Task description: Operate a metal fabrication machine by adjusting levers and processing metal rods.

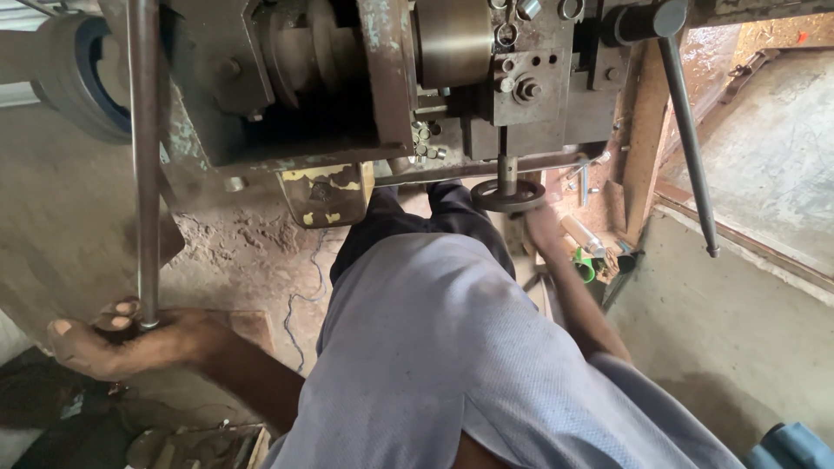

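- The left hand (113, 340) was at the lower left of the view, palm up, its fingers curled around the bottom end of a long steel lever rod (144, 165); this grip was closed on the rod.
- The rod's long axis ran almost straight up and down in the picture, rising from the left hand to the upper part of the machine (347, 78) at the top edge.
- The right hand (540, 227) reached forward past the person's blue-grey shirt (434, 347), just below and to the right of a small dark handwheel (508, 195).
- That handwheel sat flat under the machine's front block on a short vertical spindle, so its axis pointed up into the machine.
- Whether the right hand's grip touched the wheel's rim or only lay close beside it could not be told; the fingers were blurred and partly hidden.
- The right hand was much the nearer of the two to the handwheel; the left hand was well apart from it, across the body.
- A second dark lever (686, 130) slanted down on the right, away from both hands.
- A green-ended object (584, 265) lay on the floor near the right forearm.
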